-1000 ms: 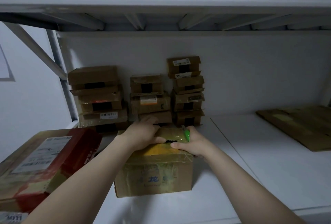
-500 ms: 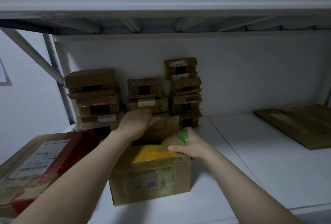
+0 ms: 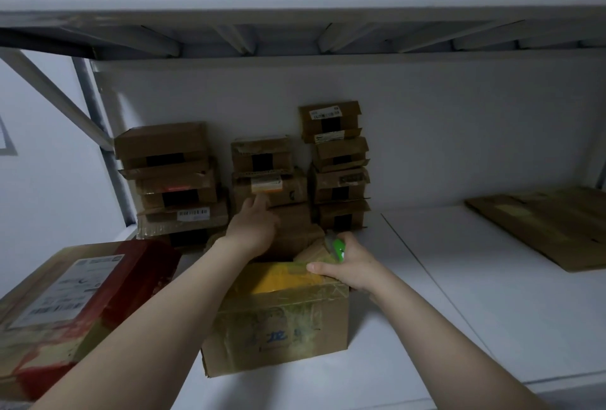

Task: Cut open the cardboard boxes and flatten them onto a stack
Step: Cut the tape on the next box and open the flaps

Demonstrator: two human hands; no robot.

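There are two hands, one open box, one green cutter, one big parcel, one flat pile of cardboard and three piles of small boxes.

The open cardboard box point(image 3: 278, 327) sits low in the middle of the frame, on the white shelf point(image 3: 459, 295). It is brown and crinkly, with shiny tape over its front and blue writing point(image 3: 272, 337) on it. Its top is open. Inside it lies something yellow point(image 3: 278, 280); what it is cannot be told.

The left hand point(image 3: 254, 229) has its fingers stretched out flat against the back flap point(image 3: 295, 232), which stands up. The right hand point(image 3: 347, 265) is curled round the green cutter point(image 3: 337, 247), and its thumb lies on the box's top right edge.

At the back wall stand the three piles of small brown boxes. The left pile point(image 3: 173, 180) looks like four boxes, and the right pile point(image 3: 337, 164) has four. The middle pile point(image 3: 262, 167) is partly hidden behind the left hand.

The big red and brown parcel point(image 3: 98, 295) with a white label point(image 3: 69, 288) lies at the lower left. The flat cardboard point(image 3: 541, 229) lies on the shelf at the right.
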